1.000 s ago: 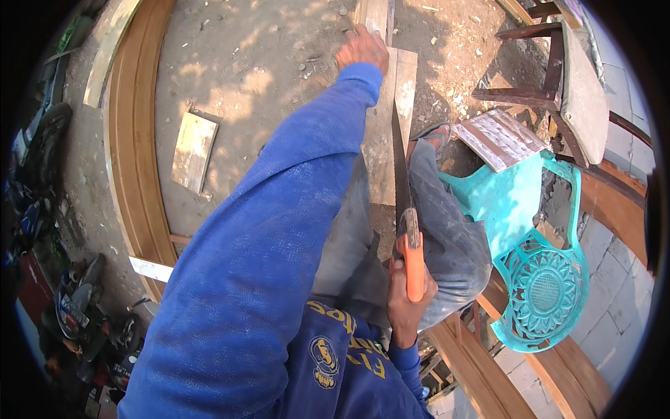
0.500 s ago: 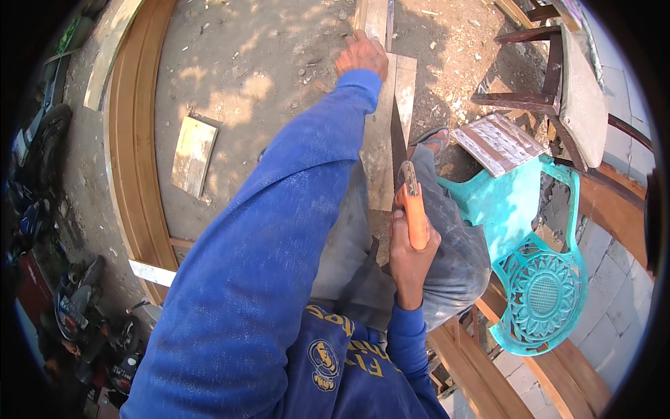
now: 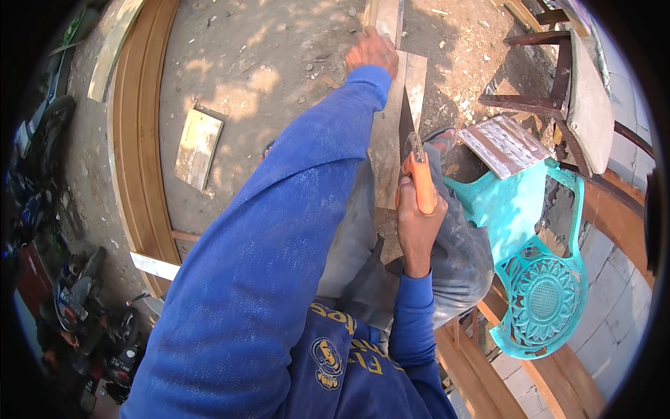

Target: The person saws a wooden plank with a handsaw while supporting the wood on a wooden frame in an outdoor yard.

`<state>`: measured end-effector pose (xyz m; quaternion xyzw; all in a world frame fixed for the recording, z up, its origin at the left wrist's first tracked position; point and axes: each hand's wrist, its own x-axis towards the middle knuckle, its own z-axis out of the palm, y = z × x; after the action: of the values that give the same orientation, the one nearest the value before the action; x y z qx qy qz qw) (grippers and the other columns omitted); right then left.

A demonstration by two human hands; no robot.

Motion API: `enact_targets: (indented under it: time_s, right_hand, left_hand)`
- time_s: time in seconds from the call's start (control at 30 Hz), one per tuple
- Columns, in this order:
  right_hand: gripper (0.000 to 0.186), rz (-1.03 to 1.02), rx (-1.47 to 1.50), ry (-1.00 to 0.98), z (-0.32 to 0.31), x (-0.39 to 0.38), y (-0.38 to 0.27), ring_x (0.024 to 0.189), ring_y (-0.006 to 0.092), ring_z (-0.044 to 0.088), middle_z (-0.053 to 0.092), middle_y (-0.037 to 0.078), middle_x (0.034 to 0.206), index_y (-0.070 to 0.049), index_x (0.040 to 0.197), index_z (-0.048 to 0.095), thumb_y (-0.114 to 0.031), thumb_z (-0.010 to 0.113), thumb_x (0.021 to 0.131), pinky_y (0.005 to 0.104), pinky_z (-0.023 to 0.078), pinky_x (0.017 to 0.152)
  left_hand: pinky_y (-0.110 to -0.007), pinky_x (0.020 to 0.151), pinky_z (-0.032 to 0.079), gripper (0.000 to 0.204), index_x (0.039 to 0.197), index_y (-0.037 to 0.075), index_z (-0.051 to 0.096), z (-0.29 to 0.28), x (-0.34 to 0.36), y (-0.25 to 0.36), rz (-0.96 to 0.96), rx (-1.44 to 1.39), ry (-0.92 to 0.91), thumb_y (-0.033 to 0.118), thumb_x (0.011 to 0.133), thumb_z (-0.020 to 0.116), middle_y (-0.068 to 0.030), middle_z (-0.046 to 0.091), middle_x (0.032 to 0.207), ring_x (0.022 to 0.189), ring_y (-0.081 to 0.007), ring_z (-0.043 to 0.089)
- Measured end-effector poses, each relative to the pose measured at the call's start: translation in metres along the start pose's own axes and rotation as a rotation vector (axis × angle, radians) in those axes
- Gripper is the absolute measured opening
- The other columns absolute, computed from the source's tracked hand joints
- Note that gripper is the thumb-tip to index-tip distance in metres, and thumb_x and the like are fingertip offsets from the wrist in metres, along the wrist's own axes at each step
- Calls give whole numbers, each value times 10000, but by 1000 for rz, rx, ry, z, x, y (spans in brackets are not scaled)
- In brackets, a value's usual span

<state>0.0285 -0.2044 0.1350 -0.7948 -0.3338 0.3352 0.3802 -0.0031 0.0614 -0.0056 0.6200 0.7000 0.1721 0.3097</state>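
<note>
My right hand (image 3: 419,222) is closed round the orange handle of a handsaw (image 3: 421,183). The saw's dark blade points away from me and lies along the right part of a long wooden board (image 3: 385,157). Farther ahead, my left hand (image 3: 373,54) grips the board from above with its fingers bent over it; the fingertips are partly hidden. A pale strip of the wood (image 3: 414,80) shows to the right of the blade. My legs are on both sides of the board's near end, and a sandalled foot (image 3: 442,138) shows beside the saw.
A turquoise plastic chair (image 3: 513,209) stands at the right with a paint-marked board (image 3: 504,145) on it. Behind it is a dark wooden chair (image 3: 551,105). A short board (image 3: 198,150) lies on the ground at left, near a long brown wooden frame (image 3: 139,133). Motorcycles (image 3: 77,300) stand far left.
My right hand has pushed the saw forward, away from me, along the board. My left hand keeps its place on the board, and the whole view has shifted slightly.
</note>
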Motion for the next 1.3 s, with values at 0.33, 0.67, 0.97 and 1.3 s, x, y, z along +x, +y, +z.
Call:
enact_targets:
  time_s: [0.33, 0.67, 0.97, 1.3]
  right_hand:
    - [344, 53, -56, -19, -67, -136, 4, 865, 133, 689, 741, 122, 985, 82, 1272, 678, -46, 595, 963, 280, 546, 767]
    - [262, 96, -98, -60, -48, -99, 6, 761, 188, 695, 726, 139, 863, 83, 1152, 708, -57, 630, 944, 342, 546, 725]
    - [196, -17, -86, -17, -12, -27, 22, 679, 170, 656, 678, 131, 741, 89, 1053, 724, -34, 632, 932, 359, 523, 658]
    - [347, 66, -80, -41, -74, -163, 15, 741, 111, 658, 707, 87, 855, 96, 1243, 693, -47, 561, 956, 270, 520, 654]
  left_hand:
    - [-581, 971, 536, 480, 1304, 1, 525, -2, 1, -2, -10, 18, -5, 409, 1055, 487, -290, 655, 1276, 1119, -497, 691]
    - [-578, 957, 542, 478, 1283, -11, 529, 5, 0, -9, 18, 5, 47, 407, 1058, 477, -287, 652, 1270, 1103, -485, 699]
    - [-593, 958, 535, 493, 1273, -24, 541, -1, 0, -1, 52, -8, 63, 411, 1053, 471, -285, 653, 1267, 1113, -488, 691]
    - [-599, 956, 533, 462, 1254, -24, 541, 5, 4, -5, 36, -3, 55, 389, 1057, 473, -287, 653, 1243, 1100, -488, 697]
